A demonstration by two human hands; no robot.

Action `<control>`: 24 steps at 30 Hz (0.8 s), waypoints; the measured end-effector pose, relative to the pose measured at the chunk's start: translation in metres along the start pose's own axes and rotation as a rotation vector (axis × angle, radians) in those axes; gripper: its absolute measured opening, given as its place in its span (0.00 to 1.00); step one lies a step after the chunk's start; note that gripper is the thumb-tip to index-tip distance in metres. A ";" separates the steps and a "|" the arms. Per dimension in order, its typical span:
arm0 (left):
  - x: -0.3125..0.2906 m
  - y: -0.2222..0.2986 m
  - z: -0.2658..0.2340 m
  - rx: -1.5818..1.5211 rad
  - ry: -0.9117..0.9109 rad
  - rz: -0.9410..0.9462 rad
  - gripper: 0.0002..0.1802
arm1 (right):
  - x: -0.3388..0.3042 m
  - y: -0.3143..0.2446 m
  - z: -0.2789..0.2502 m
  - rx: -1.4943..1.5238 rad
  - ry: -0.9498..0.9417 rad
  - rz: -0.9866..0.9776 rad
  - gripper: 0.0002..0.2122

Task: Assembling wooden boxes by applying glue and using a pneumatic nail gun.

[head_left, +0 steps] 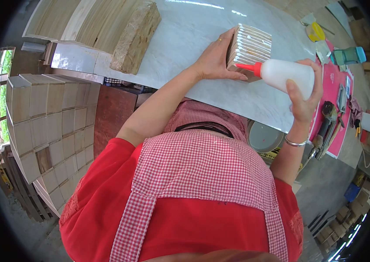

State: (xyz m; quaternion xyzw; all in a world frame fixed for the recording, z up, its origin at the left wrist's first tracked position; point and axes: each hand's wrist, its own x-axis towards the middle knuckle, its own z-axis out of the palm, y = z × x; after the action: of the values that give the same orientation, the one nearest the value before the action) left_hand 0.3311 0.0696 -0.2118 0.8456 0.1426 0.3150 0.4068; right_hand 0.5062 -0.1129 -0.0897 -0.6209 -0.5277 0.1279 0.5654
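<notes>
My left hand (218,57) grips the left side of a stack of thin wooden boards (257,43) standing on the pale marbled tabletop. White glue dots run along the boards' left ends, and their layered edges face up. In my right hand (306,94) is a white glue bottle (287,76), tipped on its side with its red nozzle (248,67) pointing left. The nozzle's tip is at the near left corner of the stack; whether it touches the wood I cannot tell. My right fingers wrap round the bottle's base end.
A brown block (136,37) and wooden panels (80,22) lie at the table's far left. Many stacked wooden pieces (58,109) stand left of me. On the right, a pink sheet (331,96) holds tools, near a yellow cup (315,32) and a teal container (346,56). A round basin (264,136) sits below the table edge.
</notes>
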 end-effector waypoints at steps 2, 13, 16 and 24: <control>-0.001 0.000 0.000 -0.013 -0.004 -0.013 0.74 | 0.003 -0.001 0.005 -0.028 -0.009 0.006 0.22; -0.003 -0.001 -0.001 0.000 -0.009 -0.007 0.75 | -0.011 -0.002 -0.042 -0.116 0.022 0.081 0.21; -0.002 -0.002 -0.001 -0.005 -0.011 -0.010 0.75 | -0.019 0.005 -0.062 -0.163 0.058 0.058 0.21; 0.000 -0.005 0.004 -0.135 -0.013 0.000 0.74 | -0.061 0.032 -0.091 -0.092 0.381 0.177 0.23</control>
State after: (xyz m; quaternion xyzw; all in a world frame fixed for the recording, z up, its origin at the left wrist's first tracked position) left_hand 0.3338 0.0706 -0.2169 0.8184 0.1183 0.3182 0.4637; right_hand 0.5663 -0.2066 -0.1131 -0.7027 -0.3600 0.0331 0.6128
